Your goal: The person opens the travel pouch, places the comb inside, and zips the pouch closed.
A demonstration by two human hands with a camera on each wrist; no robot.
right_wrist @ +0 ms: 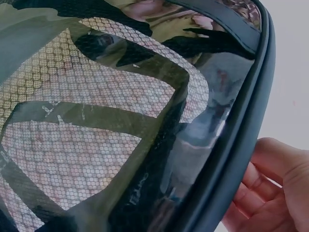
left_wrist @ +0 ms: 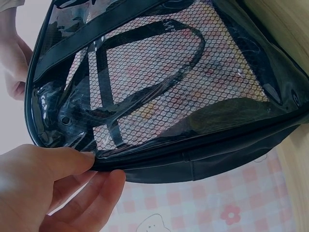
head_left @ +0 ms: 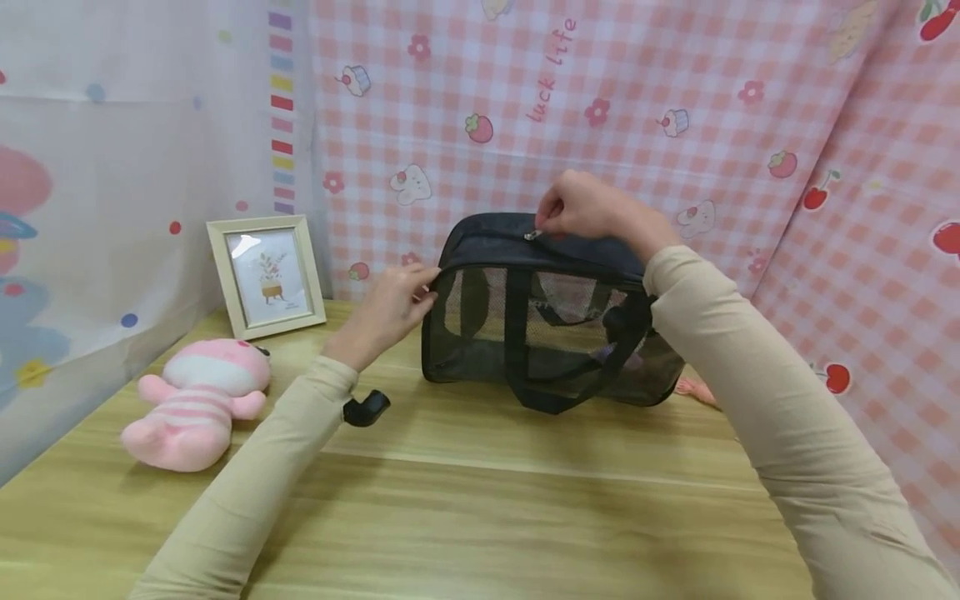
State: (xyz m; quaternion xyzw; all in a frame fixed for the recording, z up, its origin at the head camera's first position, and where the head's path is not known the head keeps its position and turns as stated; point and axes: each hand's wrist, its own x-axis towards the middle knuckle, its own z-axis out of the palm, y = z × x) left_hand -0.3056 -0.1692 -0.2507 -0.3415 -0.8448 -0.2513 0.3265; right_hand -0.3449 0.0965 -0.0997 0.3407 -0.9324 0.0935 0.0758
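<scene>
A black bag (head_left: pixel 480 237) with clear front, mesh panels and black strap handles (head_left: pixel 555 400) stands upright on the table. With thumb and fingers, my left hand (head_left: pixel 386 312) pinches the upper left edge; in the left wrist view, the thumb (left_wrist: pixel 72 162) lies on the piped seam. On top, my right hand (head_left: pixel 588 208) pinches the metal zipper pull (head_left: pixel 532 235), left of the middle. In the right wrist view, that hand (right_wrist: pixel 275 188) is beside the bag's dark rim, and the pull is hidden. A dark item (head_left: pixel 618 321) shows indistinctly through the clear front.
A pink striped plush toy (head_left: pixel 195 404) lies at the left, before a cream picture frame (head_left: pixel 267 275). By my left sleeve is a small black bent piece (head_left: pixel 367 408). Something orange-pink (head_left: pixel 697 390) peeks out right of the bag. Patterned cloth (head_left: pixel 480 83) hangs behind.
</scene>
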